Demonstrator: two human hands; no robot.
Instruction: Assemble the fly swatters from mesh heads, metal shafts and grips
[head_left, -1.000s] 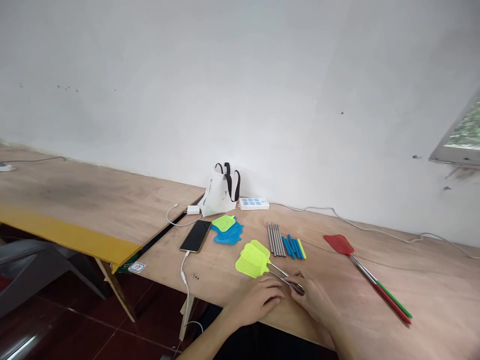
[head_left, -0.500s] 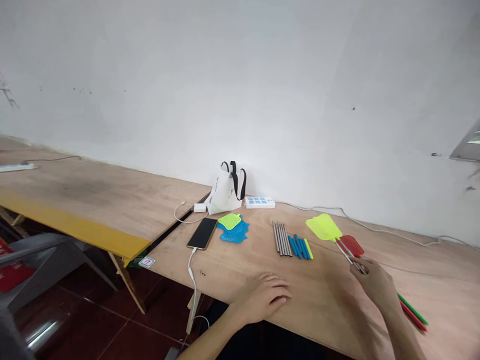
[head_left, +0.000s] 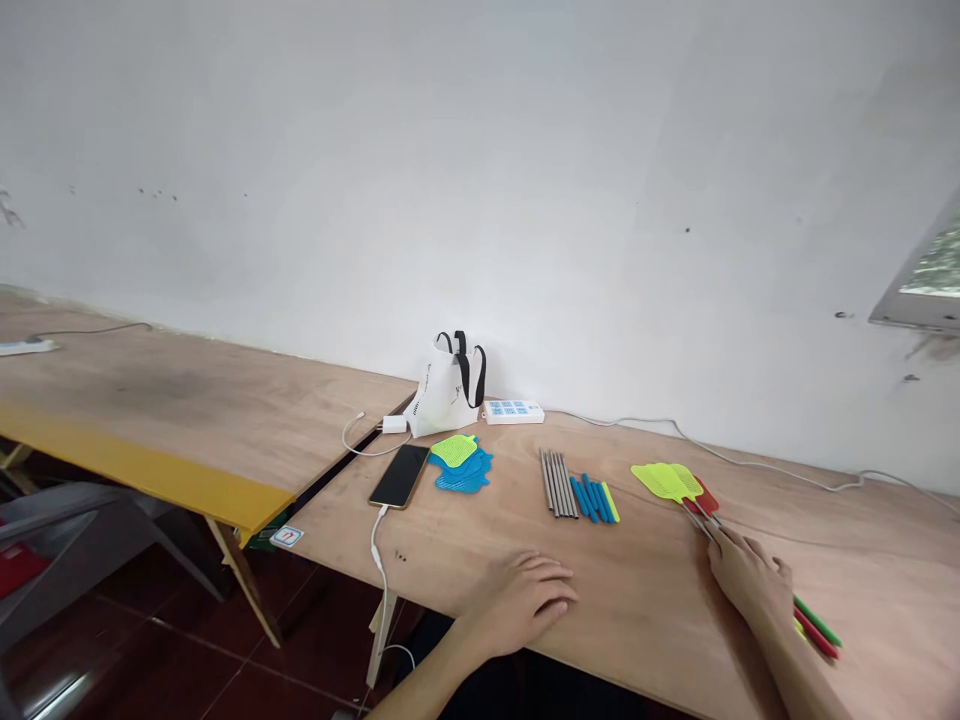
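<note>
My right hand (head_left: 750, 580) is at the right, its fingers closed over the thin metal shafts of a yellow-green fly swatter (head_left: 664, 482). Its thumb is mostly hidden. The yellow-green head has a notch at its top; whether it is one head or two overlapping, I cannot tell. Partly beneath it lies a red fly swatter (head_left: 707, 497). Beside my right forearm, a green handle (head_left: 817, 621) and a red handle (head_left: 816, 634) stick out, with a bit of yellow next to them. My left hand (head_left: 521, 600) rests flat on the table's front edge, fingers stretched out, holding nothing.
Metal tubes (head_left: 559, 484) and blue handles (head_left: 590, 498) lie mid-table, with a yellow one alongside. Blue swatter heads (head_left: 465, 475) sit under a yellow-green head (head_left: 454, 450). Left of them is a charging phone (head_left: 400, 476). Behind stand a white bag (head_left: 442, 395) and a power strip (head_left: 514, 412).
The yellow-green swatter has moved right and nearer, and now covers more of the red one. My right hand has flattened lower over the shafts. The view has shifted slightly; my left hand stays put.
</note>
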